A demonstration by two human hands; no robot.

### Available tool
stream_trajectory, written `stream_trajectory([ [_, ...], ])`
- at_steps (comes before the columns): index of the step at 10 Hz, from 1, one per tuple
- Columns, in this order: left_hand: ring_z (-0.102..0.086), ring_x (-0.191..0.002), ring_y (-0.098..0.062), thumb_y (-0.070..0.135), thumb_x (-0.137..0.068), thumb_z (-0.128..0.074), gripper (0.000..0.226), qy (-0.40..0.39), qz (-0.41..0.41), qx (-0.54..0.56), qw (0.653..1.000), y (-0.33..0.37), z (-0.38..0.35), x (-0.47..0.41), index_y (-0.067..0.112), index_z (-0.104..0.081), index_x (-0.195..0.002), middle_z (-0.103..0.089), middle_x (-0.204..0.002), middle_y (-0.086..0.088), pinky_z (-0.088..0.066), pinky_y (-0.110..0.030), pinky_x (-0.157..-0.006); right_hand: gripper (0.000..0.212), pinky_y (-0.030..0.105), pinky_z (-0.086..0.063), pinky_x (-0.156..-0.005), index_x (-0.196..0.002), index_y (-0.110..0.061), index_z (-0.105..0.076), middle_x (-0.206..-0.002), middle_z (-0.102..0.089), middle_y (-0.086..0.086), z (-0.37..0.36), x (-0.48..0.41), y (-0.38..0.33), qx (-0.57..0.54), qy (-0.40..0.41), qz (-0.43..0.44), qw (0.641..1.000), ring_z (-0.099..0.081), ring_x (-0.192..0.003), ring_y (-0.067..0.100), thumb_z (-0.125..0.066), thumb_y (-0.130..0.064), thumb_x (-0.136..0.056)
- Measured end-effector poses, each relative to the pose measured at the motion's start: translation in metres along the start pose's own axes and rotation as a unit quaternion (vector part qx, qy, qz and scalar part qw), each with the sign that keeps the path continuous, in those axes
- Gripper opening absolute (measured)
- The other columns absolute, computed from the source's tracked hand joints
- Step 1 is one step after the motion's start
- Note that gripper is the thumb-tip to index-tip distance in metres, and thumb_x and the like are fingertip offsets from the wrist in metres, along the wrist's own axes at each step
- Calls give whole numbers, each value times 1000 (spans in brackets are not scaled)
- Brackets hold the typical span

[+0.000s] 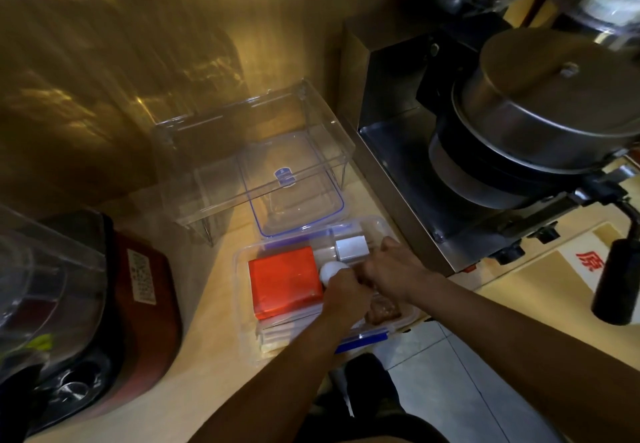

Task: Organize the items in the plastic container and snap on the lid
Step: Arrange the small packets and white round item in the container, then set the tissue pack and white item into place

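A clear plastic container with blue clips stands on the wooden counter near its front edge. Inside lie a red box on the left, a small white box at the back and a brownish item at the front right. My left hand reaches into the middle and grips a white round object. My right hand is inside the right half with fingers curled; what they hold is hidden. The clear lid with a blue seal lies just behind the container.
A clear acrylic stand straddles the far part of the lid. Right of the container rises a steel appliance carrying stacked metal pots. A dark red appliance sits at the left. Tiled floor shows beyond the counter edge.
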State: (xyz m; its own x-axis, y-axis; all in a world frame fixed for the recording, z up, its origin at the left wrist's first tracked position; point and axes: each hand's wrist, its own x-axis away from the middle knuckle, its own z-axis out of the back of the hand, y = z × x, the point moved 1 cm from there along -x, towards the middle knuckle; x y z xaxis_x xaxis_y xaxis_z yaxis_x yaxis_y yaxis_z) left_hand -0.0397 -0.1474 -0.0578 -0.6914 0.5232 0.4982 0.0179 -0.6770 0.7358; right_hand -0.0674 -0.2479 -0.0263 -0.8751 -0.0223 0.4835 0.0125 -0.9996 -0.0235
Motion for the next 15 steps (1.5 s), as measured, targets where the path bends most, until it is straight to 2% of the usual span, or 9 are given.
stream_trajectory([
  [2,-59,-103,-37,8,-91,-46,28,-77,31,-75,994,0,-2,1,17,-48,-64,-61,-85,-20,-44,-31,-79,31,25,-26,-100,-119,-15,-61,-127,-58,5,-15,0,2,-5,1,5,1000,-39,-123,22,-49,-27,-93],
  [4,-57,-111,-30,10,-88,-57,34,-83,-74,-116,987,-7,-4,8,0,-51,-119,-59,-121,-21,-44,-32,-97,34,34,-21,-109,-119,-17,-59,-126,-61,3,-16,-4,4,100,-43,24,994,-47,-122,23,-56,-32,-89],
  [6,-55,-113,-31,6,-91,-49,29,-69,-113,-187,973,-5,2,10,-1,-54,-119,-59,-123,-21,-41,-32,-101,38,35,-23,-109,-122,-13,-57,-129,-57,5,-16,-6,2,106,-53,10,993,-44,-124,26,-58,-30,-88],
  [7,-56,-108,-31,6,-87,-49,29,36,-230,-305,923,-5,18,8,4,-58,-115,-64,-116,-17,-39,-34,-97,30,36,-31,-104,-118,-14,-58,-121,-62,6,-8,-5,5,53,-12,14,998,-51,-118,26,-57,-21,-88],
  [9,-39,-122,-34,12,-85,-50,50,8,-244,-535,809,-13,38,-13,5,-38,-133,-48,-130,-18,-24,-42,-107,29,35,-49,-84,-119,-10,-54,-119,-59,12,2,-14,0,-39,96,-16,995,-61,-104,26,-51,-14,-90],
  [11,-39,-122,-39,7,-90,-43,42,-36,-263,-606,750,-8,31,-19,1,-36,-131,-45,-131,-24,-24,-49,-107,29,33,-49,-81,-119,-9,-53,-122,-57,13,1,-22,-2,-75,75,-85,991,-62,-104,27,-50,-18,-92],
  [12,-41,-121,-35,11,-88,-48,42,-40,-276,-594,754,-3,37,-19,5,-40,-128,-46,-131,-20,-26,-45,-105,32,33,-49,-82,-119,-8,-52,-122,-56,13,1,-24,-2,-86,71,-100,989,-61,-105,26,-54,-20,-90],
  [14,-52,-109,-29,23,-76,-62,53,72,-290,-376,877,3,74,9,15,-49,-126,-56,-120,-10,-36,-36,-88,47,39,-48,-88,-132,-7,-41,-130,-49,15,-2,-28,-3,-111,62,-95,987,-53,-114,28,-55,-25,-90],
  [15,-53,-104,-27,25,-74,-65,50,120,-248,-330,903,-1,94,15,18,-51,-122,-56,-116,-8,-39,-35,-82,41,41,-49,-88,-134,-8,-38,-133,-47,17,-9,-34,-7,-78,67,-94,990,-54,-114,31,-43,-24,-96],
])
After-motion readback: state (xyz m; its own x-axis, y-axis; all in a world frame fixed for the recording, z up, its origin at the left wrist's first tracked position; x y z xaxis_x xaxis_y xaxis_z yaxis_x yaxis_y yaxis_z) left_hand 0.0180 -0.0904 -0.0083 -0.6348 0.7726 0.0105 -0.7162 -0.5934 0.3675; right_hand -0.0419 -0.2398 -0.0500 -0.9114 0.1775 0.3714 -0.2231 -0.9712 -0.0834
